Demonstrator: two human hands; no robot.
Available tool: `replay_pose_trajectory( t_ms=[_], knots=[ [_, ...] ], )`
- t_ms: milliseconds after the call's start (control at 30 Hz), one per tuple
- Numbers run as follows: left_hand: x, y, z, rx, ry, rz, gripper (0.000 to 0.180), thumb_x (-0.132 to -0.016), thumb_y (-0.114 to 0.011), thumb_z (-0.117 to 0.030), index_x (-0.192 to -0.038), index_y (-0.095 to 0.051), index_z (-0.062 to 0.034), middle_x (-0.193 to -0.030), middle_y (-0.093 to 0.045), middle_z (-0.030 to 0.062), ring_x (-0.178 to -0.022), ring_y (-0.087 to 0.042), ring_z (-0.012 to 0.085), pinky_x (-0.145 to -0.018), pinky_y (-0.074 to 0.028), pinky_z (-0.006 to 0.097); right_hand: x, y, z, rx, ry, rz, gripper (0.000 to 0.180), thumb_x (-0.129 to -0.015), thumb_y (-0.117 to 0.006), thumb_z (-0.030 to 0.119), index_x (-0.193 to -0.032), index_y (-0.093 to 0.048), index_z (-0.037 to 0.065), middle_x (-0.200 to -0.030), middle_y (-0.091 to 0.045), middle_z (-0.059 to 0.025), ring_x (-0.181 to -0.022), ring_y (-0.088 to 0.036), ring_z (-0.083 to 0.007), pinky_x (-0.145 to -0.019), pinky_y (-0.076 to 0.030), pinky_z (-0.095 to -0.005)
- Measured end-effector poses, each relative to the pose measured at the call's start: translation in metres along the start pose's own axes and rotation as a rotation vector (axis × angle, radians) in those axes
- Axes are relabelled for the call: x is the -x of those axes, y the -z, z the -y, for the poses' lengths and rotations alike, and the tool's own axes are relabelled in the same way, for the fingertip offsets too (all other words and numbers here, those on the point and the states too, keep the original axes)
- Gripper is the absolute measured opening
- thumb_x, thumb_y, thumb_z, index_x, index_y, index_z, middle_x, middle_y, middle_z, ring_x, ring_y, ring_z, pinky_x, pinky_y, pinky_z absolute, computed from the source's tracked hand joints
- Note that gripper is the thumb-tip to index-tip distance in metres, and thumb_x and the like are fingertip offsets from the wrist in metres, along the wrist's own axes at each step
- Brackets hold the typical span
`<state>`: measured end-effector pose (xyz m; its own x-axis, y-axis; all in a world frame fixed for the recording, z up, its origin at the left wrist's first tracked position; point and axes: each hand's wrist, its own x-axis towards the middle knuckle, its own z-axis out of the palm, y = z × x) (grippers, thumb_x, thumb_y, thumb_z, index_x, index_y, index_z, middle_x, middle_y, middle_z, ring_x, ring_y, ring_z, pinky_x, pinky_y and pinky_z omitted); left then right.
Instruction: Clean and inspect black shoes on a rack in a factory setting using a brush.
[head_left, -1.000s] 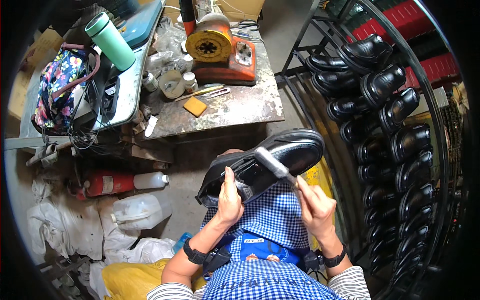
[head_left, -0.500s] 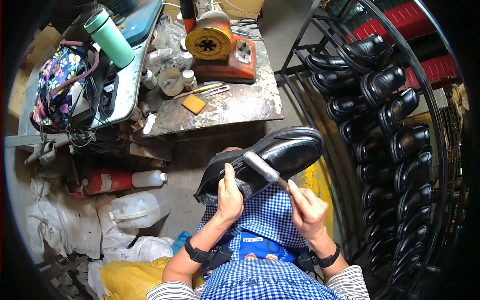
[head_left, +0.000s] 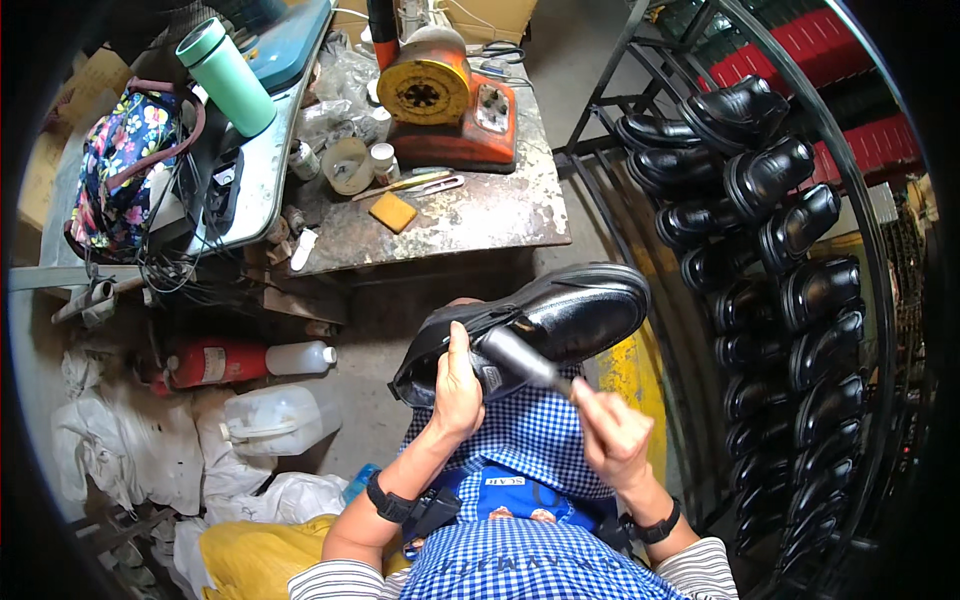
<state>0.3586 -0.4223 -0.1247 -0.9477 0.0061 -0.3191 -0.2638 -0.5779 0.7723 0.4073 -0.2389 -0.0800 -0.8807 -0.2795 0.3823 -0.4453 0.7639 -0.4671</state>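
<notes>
A glossy black leather shoe is lying sideways over the checked lap, below the stained tabletop. The left hand is gripping its heel opening; the right hand is clutching a blurred hammer, now dropping lower than a moment ago.

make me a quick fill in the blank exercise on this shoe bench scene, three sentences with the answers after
1. The left hand steadies a glossy shoe whose colour is ____.
2. The right hand grips a tool whose head lies against the ____.
3. On the workbench, the orange machine stands behind a small sponge whose colour is ____.

Missing words: black; shoe; yellow
</notes>
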Motion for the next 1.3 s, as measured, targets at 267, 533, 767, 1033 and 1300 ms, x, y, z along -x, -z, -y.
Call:
replay_pose_trajectory(
  t_ms=[267,533,767,1033,1300],
  knots=[
    [0.004,-0.001,-0.011,0.179,0.027,0.109,0.06,-0.093,-0.018,-0.046,-0.12,-0.044,0.0021,-0.117,-0.052,0.0139,-0.109,-0.049,0.0227,-0.098,-0.035,0.035,-0.013,0.003,-0.003,-0.136,-0.099,0.017,0.032,-0.074,-0.059,-0.003,-0.105,-0.06,0.003,-0.072,-0.06,-0.0107,-0.057,-0.059,-0.0207,-0.049,-0.046,-0.0286],
    [0.011,0.014,0.0,0.335,0.029,0.264,0.044,-0.085,-0.037,-0.02,-0.123,-0.041,0.0031,-0.12,-0.049,0.0117,-0.111,-0.046,0.0195,-0.098,-0.032,0.031,-0.014,0.005,-0.007,-0.005,-0.047,-0.003,0.034,-0.071,-0.061,-0.001,-0.104,-0.061,0.005,-0.068,-0.059,-0.0092,-0.053,-0.057,-0.0202,-0.046,-0.044,-0.0288],
    [0.018,0.009,-0.008,0.155,0.148,0.312,0.053,-0.067,-0.058,-0.001,-0.119,-0.046,0.0019,-0.113,-0.053,0.0079,-0.105,-0.048,0.0174,-0.095,-0.034,0.028,0.002,-0.002,-0.037,-0.211,-0.299,-0.224,0.029,-0.082,-0.055,0.005,-0.111,-0.057,0.001,-0.083,-0.063,-0.0081,-0.069,-0.059,-0.0112,-0.057,-0.045,-0.0255],
    [0.043,-0.009,0.013,-0.444,0.014,0.378,0.05,-0.079,-0.059,-0.011,-0.122,-0.038,0.0052,-0.107,-0.053,0.011,-0.089,-0.053,0.0132,-0.076,-0.044,0.026,-0.037,0.034,0.0,-0.705,-0.658,0.011,0.024,-0.067,-0.074,0.004,-0.073,-0.051,0.006,-0.061,-0.045,0.0066,-0.056,-0.042,-0.0025,-0.051,-0.036,-0.0188],
    [0.047,-0.024,0.008,-0.781,0.02,0.472,0.042,-0.081,-0.052,-0.023,-0.115,-0.04,-0.0006,-0.086,-0.057,0.0206,-0.079,-0.06,0.0337,-0.07,-0.047,0.04,-0.055,0.025,0.002,-0.429,-0.548,0.222,0.036,-0.067,-0.075,0.024,-0.086,-0.056,0.0,-0.059,-0.053,-0.0074,-0.053,-0.05,-0.0097,-0.05,-0.042,-0.0265]
  ],
)
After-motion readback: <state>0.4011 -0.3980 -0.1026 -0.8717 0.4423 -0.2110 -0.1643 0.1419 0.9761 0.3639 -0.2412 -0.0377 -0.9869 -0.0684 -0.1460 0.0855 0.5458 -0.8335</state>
